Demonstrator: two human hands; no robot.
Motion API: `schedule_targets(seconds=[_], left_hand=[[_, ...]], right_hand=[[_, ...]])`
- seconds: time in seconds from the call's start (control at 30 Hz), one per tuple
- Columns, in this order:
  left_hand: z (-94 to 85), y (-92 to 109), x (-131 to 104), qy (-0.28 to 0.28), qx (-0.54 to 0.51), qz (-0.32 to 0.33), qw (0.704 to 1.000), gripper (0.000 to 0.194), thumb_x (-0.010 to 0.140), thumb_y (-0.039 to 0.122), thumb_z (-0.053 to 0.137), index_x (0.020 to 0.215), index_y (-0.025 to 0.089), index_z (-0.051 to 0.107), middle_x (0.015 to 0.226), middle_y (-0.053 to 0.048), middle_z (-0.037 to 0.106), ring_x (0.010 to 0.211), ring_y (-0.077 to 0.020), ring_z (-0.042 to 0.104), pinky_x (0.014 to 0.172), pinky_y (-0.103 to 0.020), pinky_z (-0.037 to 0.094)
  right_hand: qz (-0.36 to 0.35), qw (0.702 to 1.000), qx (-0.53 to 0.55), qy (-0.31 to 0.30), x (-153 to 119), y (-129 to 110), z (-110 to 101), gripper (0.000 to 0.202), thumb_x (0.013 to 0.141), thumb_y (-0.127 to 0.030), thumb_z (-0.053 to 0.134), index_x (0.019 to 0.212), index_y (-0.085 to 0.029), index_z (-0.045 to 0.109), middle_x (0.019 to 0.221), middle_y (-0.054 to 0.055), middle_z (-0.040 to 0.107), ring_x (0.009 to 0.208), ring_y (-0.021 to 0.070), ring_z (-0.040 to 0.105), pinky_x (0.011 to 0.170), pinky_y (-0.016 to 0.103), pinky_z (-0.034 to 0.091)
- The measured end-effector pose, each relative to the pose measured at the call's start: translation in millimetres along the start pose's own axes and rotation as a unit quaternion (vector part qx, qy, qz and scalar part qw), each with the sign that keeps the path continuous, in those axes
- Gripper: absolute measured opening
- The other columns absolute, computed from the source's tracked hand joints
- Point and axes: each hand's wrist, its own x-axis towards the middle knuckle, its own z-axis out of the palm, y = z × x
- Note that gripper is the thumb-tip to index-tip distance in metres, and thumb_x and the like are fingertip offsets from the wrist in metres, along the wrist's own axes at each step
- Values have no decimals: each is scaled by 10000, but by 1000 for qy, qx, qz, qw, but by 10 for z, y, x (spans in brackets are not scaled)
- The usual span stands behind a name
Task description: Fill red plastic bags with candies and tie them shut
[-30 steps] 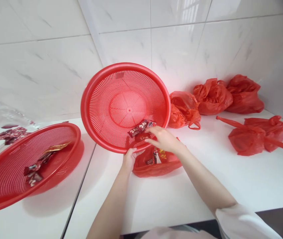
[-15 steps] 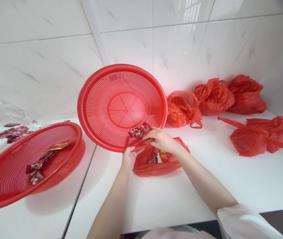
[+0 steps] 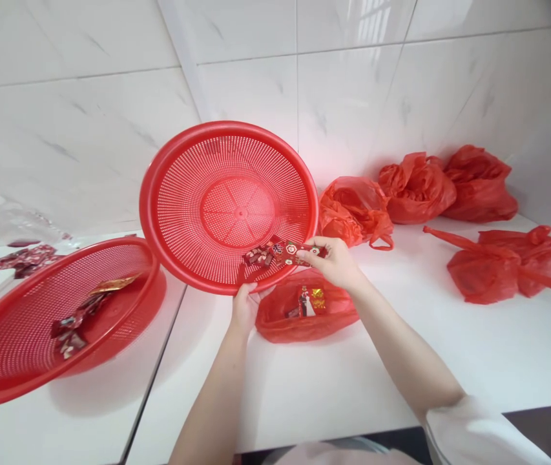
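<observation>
at the centre of the frame a round red perforated plastic basket (image 3: 229, 203) stands tilted up on its edge, its open side facing the camera. the left hand (image 3: 245, 307) grips its lowest rim, thumb on the inside and fingers curled behind. just right of centre the right hand (image 3: 334, 260) pinches a flat red printed candy packet (image 3: 300, 250) between thumb and fingertips, right at the basket's lower right rim. a few small dark red wrapped candies (image 3: 261, 255) lie inside the basket just left of that packet. below the hands, on the white countertop (image 3: 401, 361), sits an open red plastic bag (image 3: 304, 313) with more wrapped pieces inside.

at the lower left a second red perforated basket (image 3: 52, 316) rests tilted, holding some wrappers. across the upper right, knotted red plastic bags (image 3: 444, 187) lie near the white tiled wall (image 3: 353, 84).
</observation>
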Motion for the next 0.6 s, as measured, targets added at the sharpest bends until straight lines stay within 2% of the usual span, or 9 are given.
schedule_targets(seconds=[0.3, 0.43, 0.53, 0.6], left_hand=[[15, 17, -20, -1, 5, 4, 1000, 261, 656, 228, 630, 901, 158, 686, 971, -72, 741, 1077, -297, 645, 925, -506, 523], [11, 12, -13, 2, -1, 7, 1000, 267, 654, 218, 634, 906, 146, 684, 990, -75, 737, 1043, -281, 657, 935, -490, 519], [6, 8, -8, -1, 4, -1, 1000, 210, 658, 226, 635, 847, 152, 686, 926, -61, 742, 996, -270, 671, 922, -485, 529], [7, 7, -8, -6, 6, -2, 1000, 198, 657, 231, 637, 829, 147, 688, 902, -62, 741, 966, -265, 677, 911, -482, 535]], right_hand=[[9, 998, -18, 54, -24, -132, -127, 321, 789, -504, 662, 713, -195, 620, 559, -36, 510, 482, 99, 399, 491, 247, 313], [-9, 996, -26, 85, -37, -178, -162, 224, 821, -421, 653, 921, -222, 632, 526, -67, 470, 454, 92, 347, 491, 245, 303], [-12, 997, -27, 76, -43, -203, -203, 318, 852, -375, 622, 1134, -229, 612, 474, -93, 401, 427, 90, 291, 470, 242, 273], [-19, 997, -38, 58, -42, -211, -249, 351, 872, -366, 593, 1193, -225, 606, 481, -91, 403, 427, 88, 296, 467, 237, 275]])
